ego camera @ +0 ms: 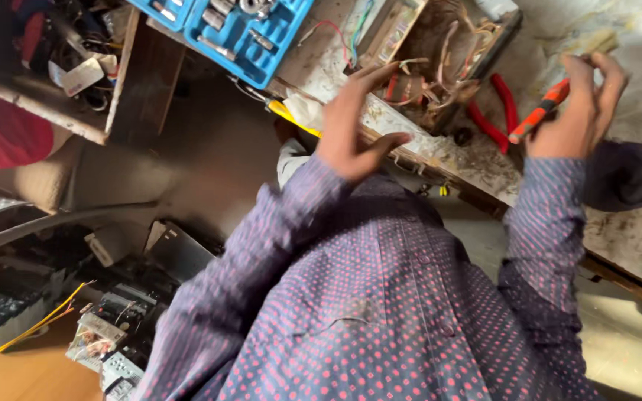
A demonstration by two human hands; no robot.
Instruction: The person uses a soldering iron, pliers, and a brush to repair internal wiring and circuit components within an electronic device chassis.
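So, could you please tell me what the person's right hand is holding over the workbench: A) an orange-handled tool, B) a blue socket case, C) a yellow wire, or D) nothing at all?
A: the right hand is closed around an orange-handled tool, above the red-handled pliers lying on the workbench, while the left hand is open and holds nothing.
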